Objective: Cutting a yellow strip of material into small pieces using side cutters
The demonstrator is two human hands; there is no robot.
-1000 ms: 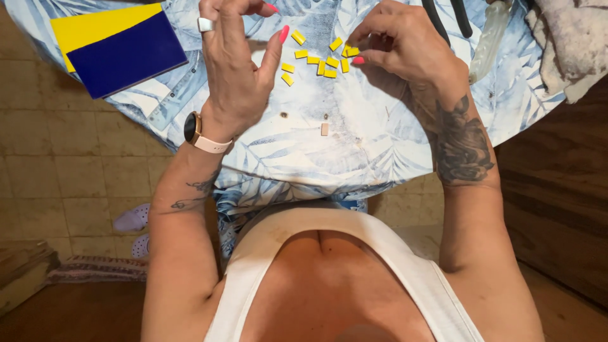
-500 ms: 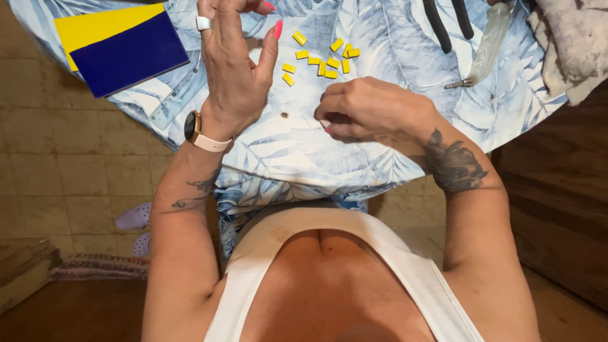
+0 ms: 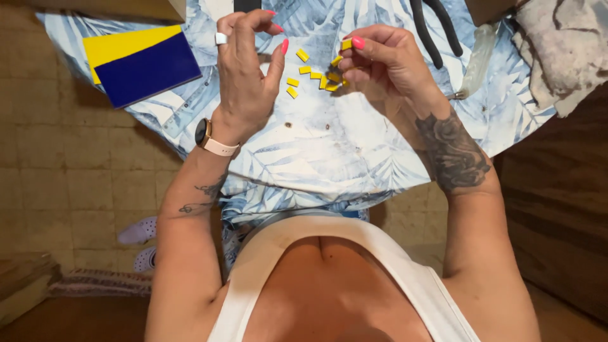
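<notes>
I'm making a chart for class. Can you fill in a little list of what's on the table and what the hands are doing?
left hand: raised over the cloth, fingers curled, nothing seen in it
right hand: pinches one yellow piece
yellow bits: scattered between the hands
cloth: blue leaf print
tiles: yellow and blue, far left
pliers: black handles, top right

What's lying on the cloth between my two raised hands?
In the head view, loose small yellow tile pieces lie scattered on the blue leaf-print cloth between the left hand and right hand.
</notes>
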